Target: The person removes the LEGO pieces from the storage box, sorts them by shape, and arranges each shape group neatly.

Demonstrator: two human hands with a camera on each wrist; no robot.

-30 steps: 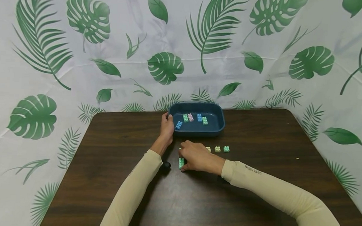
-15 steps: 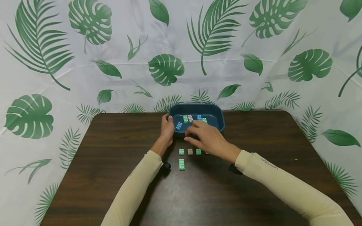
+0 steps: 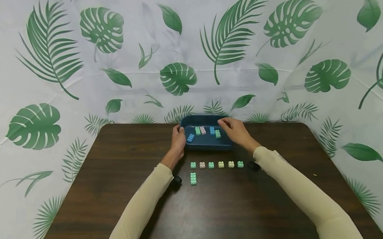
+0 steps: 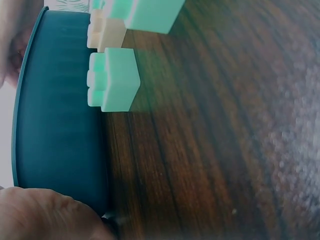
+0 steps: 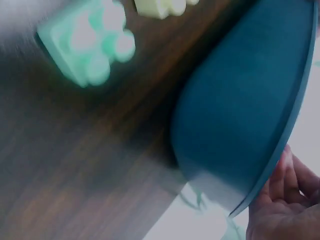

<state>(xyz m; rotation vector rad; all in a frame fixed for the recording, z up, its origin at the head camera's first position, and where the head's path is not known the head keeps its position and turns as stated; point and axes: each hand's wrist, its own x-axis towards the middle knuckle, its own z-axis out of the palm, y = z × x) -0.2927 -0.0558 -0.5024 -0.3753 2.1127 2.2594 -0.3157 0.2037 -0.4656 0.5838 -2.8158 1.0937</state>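
My left hand (image 3: pixel 178 140) grips the left end of a dark blue plastic bin (image 3: pixel 206 147), thumb at the rim. Over the bin's right end is my right hand (image 3: pixel 238 132), its fingers loosely bent, with nothing visible in them. In the right wrist view those fingers (image 5: pixel 285 185) show past the bin's rim. Inside lie a tilted blue building brick (image 3: pixel 190 137), a green brick (image 3: pixel 197 130) beside a pink brick (image 3: pixel 202 130), and a second blue brick (image 3: pixel 212 130) close to another green one (image 3: pixel 217 134).
In front of the bin runs a row of small square bricks: green (image 3: pixel 193 165), pink (image 3: pixel 202 165), green, two yellow (image 3: pixel 231 164), green (image 3: pixel 240 164). A longer green brick (image 3: pixel 193 178) lies nearer. Leaf-patterned cloth (image 3: pixel 132 78) hangs behind the brown table (image 3: pixel 239 212).
My right hand has left the long green brick on the table, passed over the row of small bricks and reached the bin's right end. The left hand stays on the bin.
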